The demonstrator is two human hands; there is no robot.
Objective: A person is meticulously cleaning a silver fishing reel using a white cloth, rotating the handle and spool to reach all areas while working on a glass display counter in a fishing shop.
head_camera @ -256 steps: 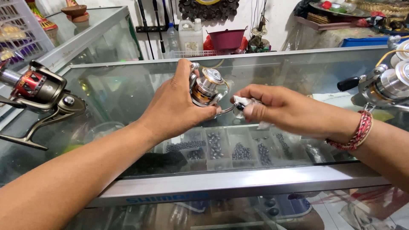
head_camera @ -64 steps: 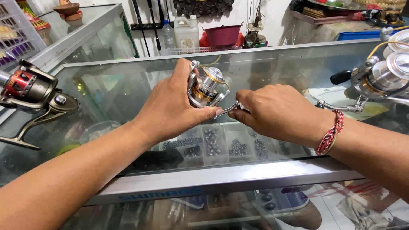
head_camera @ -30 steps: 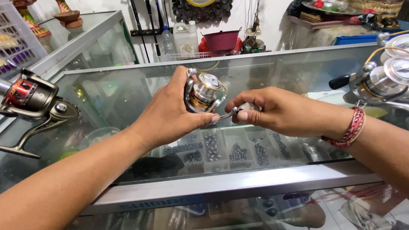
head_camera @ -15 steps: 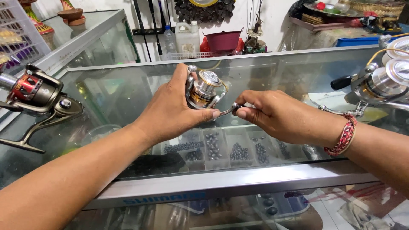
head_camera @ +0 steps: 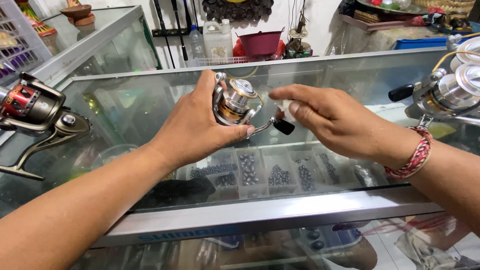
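Note:
My left hand (head_camera: 200, 127) grips a small silver and gold spinning reel (head_camera: 234, 102) from its left side and holds it above the glass counter (head_camera: 150, 100). The reel's thin handle sticks out to the right and ends in a black knob (head_camera: 284, 127). My right hand (head_camera: 332, 117) hovers just right of the reel, a little above the knob and off it. Its thumb and fingertips pinch a small white scrap (head_camera: 285, 106), perhaps cloth or paper. A braided red and white band circles my right wrist.
A red and black reel (head_camera: 32, 107) lies on the counter at the left. Silver reels (head_camera: 450, 92) stand at the right edge. Under the glass sits a divided tray of dark sinkers (head_camera: 260, 172). A maroon tub (head_camera: 260, 42) and a white jug (head_camera: 216, 42) stand behind.
Half a second ago my right hand was closed around the reel's handle knob. It has come off the knob and risen slightly, so the black knob shows. My left hand still holds the reel.

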